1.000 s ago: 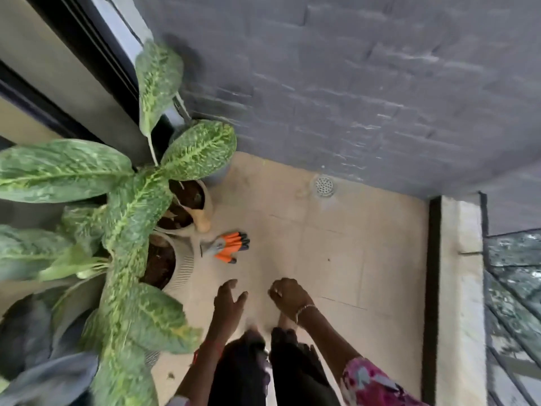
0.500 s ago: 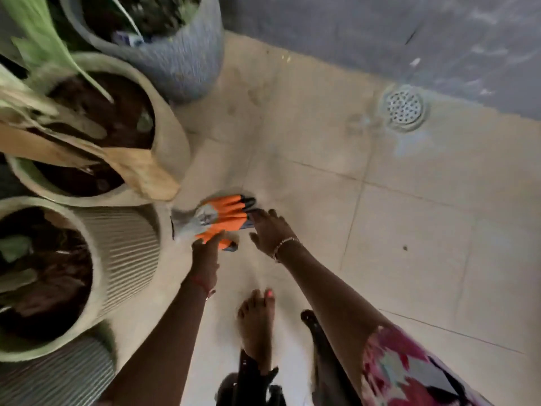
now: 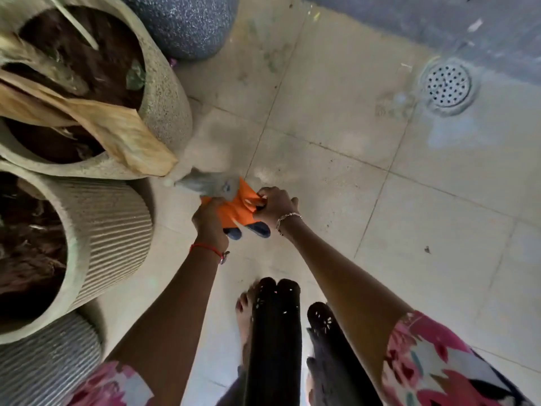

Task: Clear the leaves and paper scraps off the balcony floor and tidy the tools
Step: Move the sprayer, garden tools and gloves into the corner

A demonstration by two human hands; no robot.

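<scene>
**Both hands gripping the orange gloves (image 3: 234,208) beside the speckled pot (image 3: 165,109)**

The fingers of the right hand (image 3: 275,206) are curling tightly into the orange fabric, pinching it at the edge farther from the speckled pot. The fingers of the left hand (image 3: 209,221) are folding around the same bundle from the edge nearer the pot, with only the knuckles and the back of the hand showing. Between the two hands the orange cloth is stretching taut. Dark fingertip caps are poking out under the hands, on the side away from the pot. A grey cuff, blurred, is pointing toward the pot's base. The gloves are sitting just beside that base, but the blur is hiding whether they are touching the tiled floor (image 3: 336,112).

A thin bracelet (image 3: 288,217) is circling the right wrist and a red thread (image 3: 206,248) is circling the left. Both forearms are reaching out from floral sleeves. A bare foot (image 3: 244,312) is standing on the tiles, farther from the pot than the gloves.

A dry tan leaf (image 3: 126,133) is hanging over the speckled pot's rim toward the gloves. A ribbed pot (image 3: 111,230) is standing just beside the speckled one, and a dark pot (image 3: 187,24) is crowding it on the opposite side. A round drain (image 3: 446,85) is lying well apart from the pot, across the tiles and near the grey wall (image 3: 439,16).
</scene>
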